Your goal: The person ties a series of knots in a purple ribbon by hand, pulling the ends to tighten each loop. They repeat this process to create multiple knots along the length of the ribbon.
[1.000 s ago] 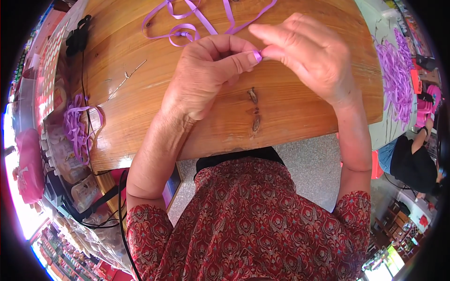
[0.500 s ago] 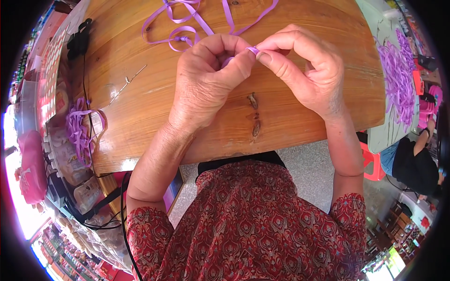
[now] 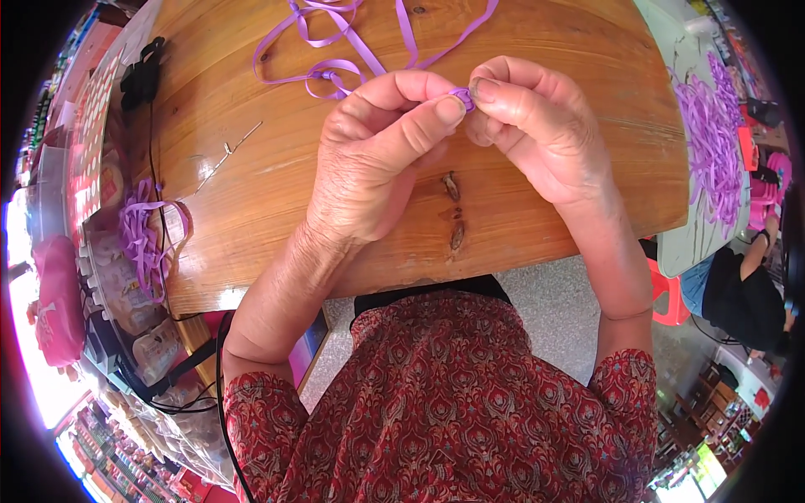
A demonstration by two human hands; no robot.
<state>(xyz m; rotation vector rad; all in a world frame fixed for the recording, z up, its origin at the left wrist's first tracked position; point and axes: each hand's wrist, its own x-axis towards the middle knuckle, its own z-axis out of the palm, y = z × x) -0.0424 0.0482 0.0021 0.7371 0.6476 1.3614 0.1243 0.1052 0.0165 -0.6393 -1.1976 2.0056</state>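
Observation:
Between my fingertips sits a small knot or loop of purple ribbon [image 3: 462, 98], partly covered by the fingers. My left hand [image 3: 377, 142] pinches it between thumb and forefinger. From the other side my right hand [image 3: 537, 117] grips the same piece with thumb and fingertips. Beyond my hands, long purple ribbon strands [image 3: 352, 38] with knots along them lie on the wooden table [image 3: 277, 201] and run out of the picture at the top. Whether they join the piece I hold is hidden.
A thin metal tool [image 3: 226, 151] lies on the table to the left. A purple ribbon bundle [image 3: 147, 235] hangs by the left edge, near a black cable [image 3: 153, 126]. At right, a purple ribbon heap [image 3: 708, 147] covers a pale table [image 3: 675, 243]; a person in black [image 3: 738, 293] is beyond.
My right hand has turned and its fingers have curled in closer around the ribbon. My left thumb now lies over the purple knot, and more of the knot shows between the hands.

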